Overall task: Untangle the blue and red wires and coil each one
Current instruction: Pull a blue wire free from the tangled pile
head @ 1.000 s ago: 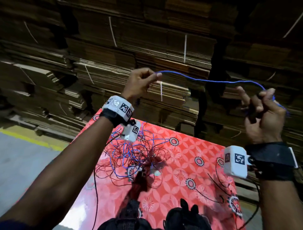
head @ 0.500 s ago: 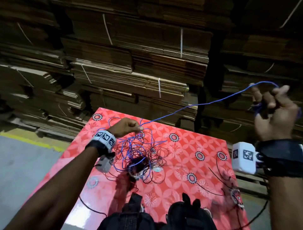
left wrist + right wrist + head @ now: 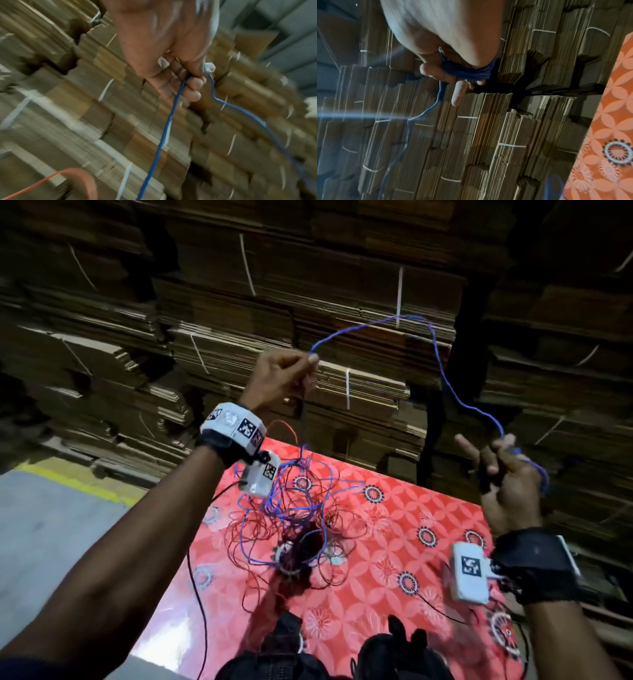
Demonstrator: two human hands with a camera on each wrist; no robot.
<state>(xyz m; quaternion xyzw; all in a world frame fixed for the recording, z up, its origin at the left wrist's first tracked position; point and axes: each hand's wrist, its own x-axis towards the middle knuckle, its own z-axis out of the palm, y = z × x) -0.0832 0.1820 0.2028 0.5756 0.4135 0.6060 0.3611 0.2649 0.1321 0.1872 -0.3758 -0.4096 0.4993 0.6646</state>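
Left hand (image 3: 281,378), upper centre of the head view, pinched the blue wire (image 3: 442,371) between thumb and curled fingers. From there the wire arched up and right, then dropped to the right hand (image 3: 507,487) at right, which gripped several wound turns, index finger extended. Red wire (image 3: 260,529) lay tangled with more blue wire on the red patterned cloth (image 3: 394,542), lower centre.
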